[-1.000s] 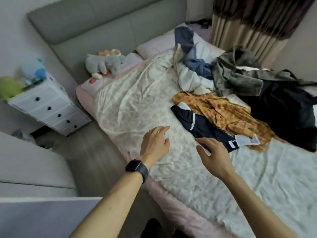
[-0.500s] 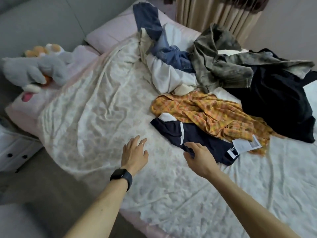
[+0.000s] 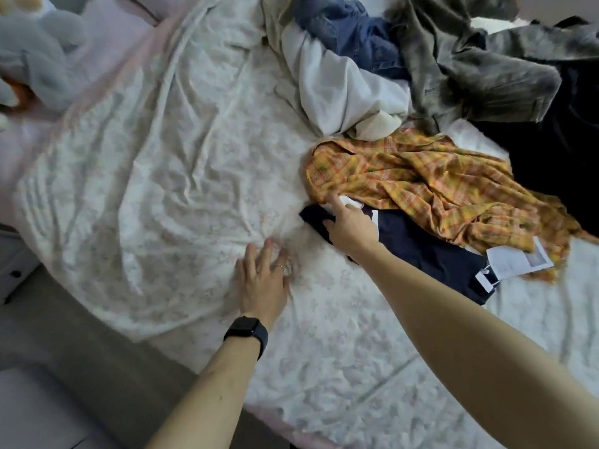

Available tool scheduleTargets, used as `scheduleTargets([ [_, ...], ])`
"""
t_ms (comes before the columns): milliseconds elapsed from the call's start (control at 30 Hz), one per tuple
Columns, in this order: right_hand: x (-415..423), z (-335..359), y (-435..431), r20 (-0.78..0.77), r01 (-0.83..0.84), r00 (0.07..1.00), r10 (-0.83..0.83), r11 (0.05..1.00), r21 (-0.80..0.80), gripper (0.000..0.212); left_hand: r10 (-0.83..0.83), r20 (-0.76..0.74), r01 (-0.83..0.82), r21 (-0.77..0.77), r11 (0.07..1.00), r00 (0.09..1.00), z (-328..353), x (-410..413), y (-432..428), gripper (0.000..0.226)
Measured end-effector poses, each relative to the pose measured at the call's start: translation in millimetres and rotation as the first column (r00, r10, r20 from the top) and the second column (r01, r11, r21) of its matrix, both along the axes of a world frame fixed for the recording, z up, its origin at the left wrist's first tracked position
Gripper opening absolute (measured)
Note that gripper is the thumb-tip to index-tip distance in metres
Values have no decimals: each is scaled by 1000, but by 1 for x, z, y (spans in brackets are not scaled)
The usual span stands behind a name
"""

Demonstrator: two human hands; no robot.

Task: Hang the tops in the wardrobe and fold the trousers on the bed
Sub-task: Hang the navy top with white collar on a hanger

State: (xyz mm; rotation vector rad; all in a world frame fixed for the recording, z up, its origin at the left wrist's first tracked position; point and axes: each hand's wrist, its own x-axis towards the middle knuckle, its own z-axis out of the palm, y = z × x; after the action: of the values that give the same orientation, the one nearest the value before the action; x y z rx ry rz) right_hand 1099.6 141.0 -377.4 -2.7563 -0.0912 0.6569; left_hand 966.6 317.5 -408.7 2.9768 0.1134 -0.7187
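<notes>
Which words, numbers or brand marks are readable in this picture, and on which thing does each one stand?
No text can be read.
Paper tag by the navy garment: grey print, too blurred to read.
Small white label beside it: too small to read.
Watch on the left wrist: dark face, shows nothing.

Grey plush toy point(image 3: 39, 50) at upper left, lying on pink bedding point(image 3: 110, 27); an orange patch shows at its lower edge. White drawer unit point(image 3: 14, 267) with a dark knob at the left edge. Grey floor point(image 3: 97, 358) beside it. Pale surface in the lower-left corner, not identifiable.
</notes>
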Motion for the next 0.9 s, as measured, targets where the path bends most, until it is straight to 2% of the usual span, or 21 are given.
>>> scheduleTargets([
  [67,-24,2,-5,48,29,998,-30,999,24,25,-7,-34,7,12,1000,999,5,0,0,58],
  [133,-58,9,-18,91,114,988,-123,989,99,18,-5,-72,5,2,1000,997,13,0,-1,61],
  [267,-121,37,-72,214,220,939,-270,948,229,19,30,-183,-42,-62,997,983,41,4,-9,65],
  [367,-156,59,-112,169,274,925,-340,906,321,23,68,-261,-98,-102,990,963,64,0,-18,56],
  [433,-179,72,-130,169,272,924,-344,899,343,21,87,-253,-126,-142,982,964,77,-10,-29,50],
  [600,-257,120,-180,235,188,928,-288,909,373,25,66,-225,-144,-350,925,972,123,-63,-94,48],
  [767,-330,167,-225,156,242,913,-377,809,537,9,-47,-154,-30,-464,885,987,171,-122,-182,54],
  [900,-368,203,-254,154,197,918,-366,756,624,17,-194,-81,127,-508,852,978,195,-166,-232,63],
])
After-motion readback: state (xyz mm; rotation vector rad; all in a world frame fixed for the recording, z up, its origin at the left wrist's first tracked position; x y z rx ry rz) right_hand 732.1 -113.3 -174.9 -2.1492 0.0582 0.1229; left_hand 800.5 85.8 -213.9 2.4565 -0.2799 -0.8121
